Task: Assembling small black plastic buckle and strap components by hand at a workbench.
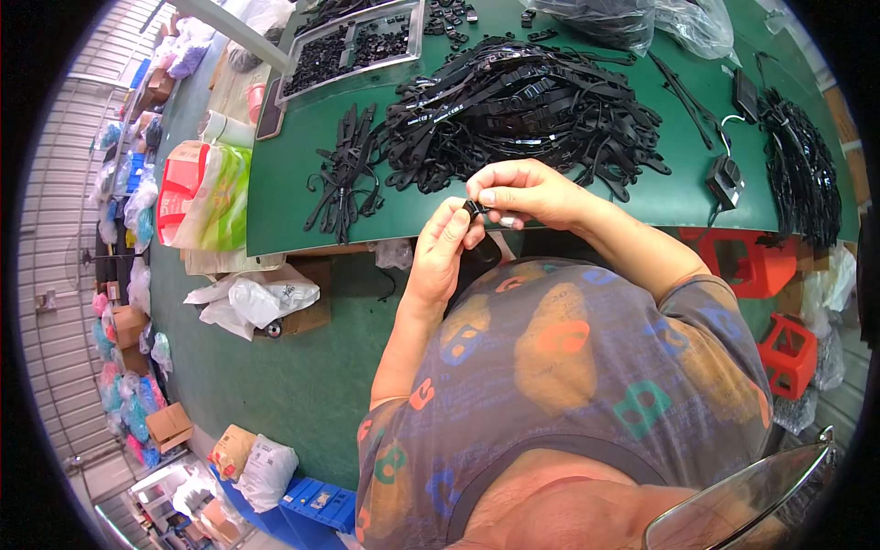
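Just off the near edge of the green table [284,215], my two hands meet in front of my body. My left hand [442,246] pinches a small black buckle-like piece [474,209] between thumb and fingers. From the other side, my right hand [536,194] has its thumb and forefinger closed on the same piece; a white bit [510,221] shows by its lower fingers. The fingers partly hide the piece, so its exact kind is unclear. Beyond my hands lies a big heap of black straps [522,101], with a smaller bunch of black straps [344,174] to its left.
A clear tray [417,41] of small black parts stands at the back left, beside a phone [269,110]. Another black strap bundle [802,165] hangs over the right edge, near a small black device [724,181]. Red stools [788,353] stand at the right below the table.
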The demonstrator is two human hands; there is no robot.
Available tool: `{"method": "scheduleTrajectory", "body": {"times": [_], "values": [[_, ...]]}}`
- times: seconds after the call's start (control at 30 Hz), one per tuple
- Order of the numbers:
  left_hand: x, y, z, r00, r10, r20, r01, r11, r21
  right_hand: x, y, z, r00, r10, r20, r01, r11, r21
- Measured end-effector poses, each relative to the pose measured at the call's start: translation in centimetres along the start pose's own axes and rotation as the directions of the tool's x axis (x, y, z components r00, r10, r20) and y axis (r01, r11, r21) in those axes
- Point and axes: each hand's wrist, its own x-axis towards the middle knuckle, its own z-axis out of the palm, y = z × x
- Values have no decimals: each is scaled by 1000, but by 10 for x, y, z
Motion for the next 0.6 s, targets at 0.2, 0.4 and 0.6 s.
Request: {"method": "scheduleTrajectory", "body": {"times": [0.2, 0.4, 0.6], "values": [[-4, -8, -4, 992, 56, -114, -57, 998, -4, -5, -18, 12, 699, -681, 217, 318, 25, -948], [-4, -8, 3, 981, 118, -154, -82, 972, 222, -14, -36, 33, 610, -709, 355, 200, -295, -934], [-2, -6, 8, 973, 159, -165, -90, 928, 361, -14, -32, 32, 750, -579, 321, 225, -234, -946]]}}
